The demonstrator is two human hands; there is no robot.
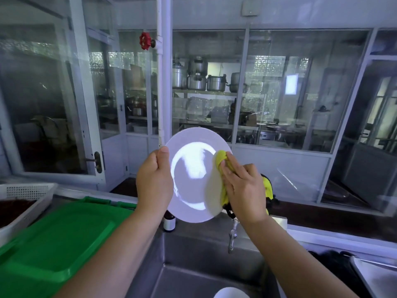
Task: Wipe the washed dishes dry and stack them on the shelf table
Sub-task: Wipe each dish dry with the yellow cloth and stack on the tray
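Observation:
I hold a white round plate (pixel 193 173) upright in front of me, above the steel sink (pixel 193 265). My left hand (pixel 153 181) grips the plate's left rim, thumb on its face. My right hand (pixel 242 186) presses a yellow cloth (pixel 221 160) against the plate's right edge; more of the cloth hangs behind the hand. The plate's centre shines with reflected light. A white dish (pixel 231 293) shows at the bottom of the sink.
A green plastic lid (pixel 55 244) covers a bin at the left, with a white perforated crate (pixel 28 196) behind it. A tap (pixel 233 235) and a small bottle (pixel 169 222) stand at the sink's back rim. Glass partitions (pixel 279 89) lie ahead.

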